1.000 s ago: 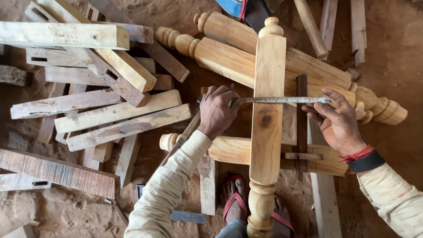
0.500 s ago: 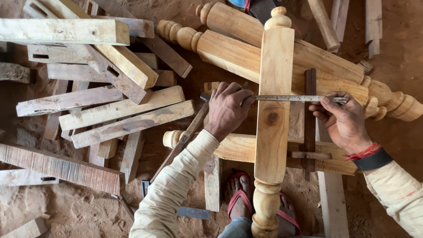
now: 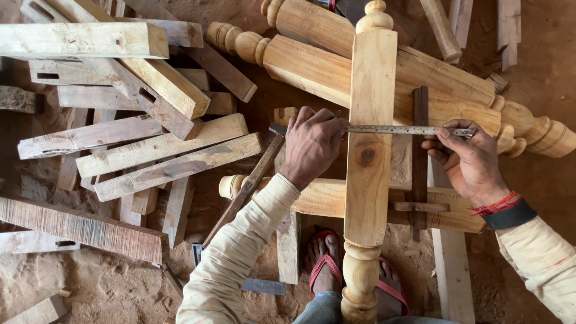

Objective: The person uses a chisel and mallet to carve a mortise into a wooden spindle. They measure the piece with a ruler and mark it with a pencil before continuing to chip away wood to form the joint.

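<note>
Hands are working on a turned wooden post [image 3: 367,162] that is lying across other carved posts [image 3: 384,75] on the sandy floor [image 3: 114,282]. The left hand [image 3: 312,144] is closing on one end of a metal ruler [image 3: 408,129] and is seeming to hold a thin pencil against the post's edge, though the pencil is too small to tell for sure. The right hand [image 3: 471,159] is pinching the other end of the ruler between thumb and fingers. The ruler is lying flat across the square part of the post, just above a dark knot. A dark wooden gauge [image 3: 419,162] is resting beside the post, under the ruler. Rough planks [image 3: 150,150] are lying in a pile to the left. A foot in a red sandal [image 3: 324,264] is standing beside the post's round lower end.
</note>
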{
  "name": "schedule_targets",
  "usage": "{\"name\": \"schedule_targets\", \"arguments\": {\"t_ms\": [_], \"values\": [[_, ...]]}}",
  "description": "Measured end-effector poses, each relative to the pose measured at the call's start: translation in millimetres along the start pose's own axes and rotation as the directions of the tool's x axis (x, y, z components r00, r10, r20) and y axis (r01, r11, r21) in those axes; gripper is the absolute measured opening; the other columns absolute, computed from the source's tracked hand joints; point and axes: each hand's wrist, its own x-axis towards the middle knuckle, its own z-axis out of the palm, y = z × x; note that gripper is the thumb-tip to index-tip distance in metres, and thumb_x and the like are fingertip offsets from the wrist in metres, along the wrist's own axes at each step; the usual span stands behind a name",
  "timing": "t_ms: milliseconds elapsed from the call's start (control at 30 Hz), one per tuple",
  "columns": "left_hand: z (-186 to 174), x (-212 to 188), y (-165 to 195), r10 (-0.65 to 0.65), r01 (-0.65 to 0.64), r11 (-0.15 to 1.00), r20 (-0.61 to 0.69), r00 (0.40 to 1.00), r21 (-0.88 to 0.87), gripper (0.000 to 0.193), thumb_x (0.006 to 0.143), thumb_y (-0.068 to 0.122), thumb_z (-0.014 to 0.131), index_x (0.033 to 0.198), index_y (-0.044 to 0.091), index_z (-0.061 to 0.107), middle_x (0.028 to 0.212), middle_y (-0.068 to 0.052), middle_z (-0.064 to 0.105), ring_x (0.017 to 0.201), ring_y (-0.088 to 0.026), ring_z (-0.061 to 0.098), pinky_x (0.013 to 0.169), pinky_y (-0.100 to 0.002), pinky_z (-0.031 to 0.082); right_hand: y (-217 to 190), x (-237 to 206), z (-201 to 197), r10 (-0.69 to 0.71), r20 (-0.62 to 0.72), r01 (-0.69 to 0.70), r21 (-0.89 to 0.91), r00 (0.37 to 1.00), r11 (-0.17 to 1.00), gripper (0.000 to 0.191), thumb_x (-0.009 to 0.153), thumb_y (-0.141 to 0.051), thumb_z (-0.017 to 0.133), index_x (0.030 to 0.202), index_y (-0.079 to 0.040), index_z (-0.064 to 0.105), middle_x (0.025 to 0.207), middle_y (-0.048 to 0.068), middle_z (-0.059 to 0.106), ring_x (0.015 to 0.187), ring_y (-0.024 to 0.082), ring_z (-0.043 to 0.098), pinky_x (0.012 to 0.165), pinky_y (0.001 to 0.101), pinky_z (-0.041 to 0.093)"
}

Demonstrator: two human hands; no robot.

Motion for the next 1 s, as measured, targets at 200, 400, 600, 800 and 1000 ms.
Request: {"name": "schedule_targets", "arguments": {"t_ms": [200, 400, 600, 800, 1000], "values": [[0.9, -0.4, -2.2, -0.006, 0.006, 1.0, 0.006, 1.0, 0.018, 0.015, 0.091, 0.02, 0.07, 0.102, 0.019, 0.081, 0.093, 0.004, 0.069, 0.091, -0.023, 0.056, 0.084, -0.042, 0.046, 0.3, 0.1, 0.4, -0.023, 0.021, 0.023, 0.0, 1.0, 1.0, 0.014, 0.103, -0.007, 0.068, 0.116, -0.008, 0.062, 0.108, 0.011, 0.072, 0.097, 0.025, 0.074, 0.08, 0.0338, 0.061], [0.5, -1.5, -1.3, 0.001, -0.001, 1.0, -0.006, 1.0, 0.016, 0.015, 0.092, 0.021, 0.071, 0.102, 0.02, 0.081, 0.096, 0.005, 0.069, 0.094, -0.022, 0.056, 0.086, -0.041, 0.045, 0.2, -0.6, -0.4, -0.022, 0.027, 0.022, -0.005, 0.999, 1.0, 0.014, 0.105, -0.006, 0.066, 0.118, -0.007, 0.061, 0.11, 0.011, 0.071, 0.098, 0.025, 0.073, 0.081, 0.0338, 0.061], [0.0, -1.2, -1.5, -0.005, 0.005, 1.0, -0.004, 1.0, 0.003, 0.015, 0.092, 0.02, 0.071, 0.103, 0.021, 0.081, 0.094, 0.005, 0.068, 0.092, -0.023, 0.056, 0.083, -0.042, 0.045, 0.8, 0.2, -1.4, -0.033, 0.039, 0.034, -0.017, 0.999, 0.999, 0.015, 0.105, -0.007, 0.066, 0.119, -0.007, 0.061, 0.111, 0.012, 0.071, 0.099, 0.025, 0.073, 0.081, 0.0339, 0.061], [-0.8, -1.3, -1.1, -0.009, 0.009, 1.0, 0.001, 1.0, 0.007, 0.014, 0.092, 0.02, 0.071, 0.102, 0.021, 0.081, 0.091, 0.004, 0.067, 0.092, -0.023, 0.056, 0.082, -0.042, 0.045, 2.4, 0.8, -0.7, -0.047, 0.034, 0.048, -0.021, 0.998, 0.999, 0.015, 0.104, -0.007, 0.067, 0.118, -0.007, 0.06, 0.11, 0.011, 0.071, 0.097, 0.025, 0.073, 0.08, 0.0341, 0.061], [-2.1, -2.1, -0.8, 0.011, -0.011, 1.0, -0.017, 1.0, -0.004, 0.016, 0.091, 0.021, 0.071, 0.103, 0.02, 0.081, 0.091, 0.004, 0.067, 0.092, -0.023, 0.056, 0.082, -0.042, 0.045, 2.1, -1.0, 1.5, -0.046, 0.021, 0.047, -0.027, 0.999, 0.999, 0.015, 0.104, -0.007, 0.068, 0.117, -0.006, 0.061, 0.108, 0.011, 0.071, 0.096, 0.024, 0.073, 0.081, 0.0332, 0.061]]}}
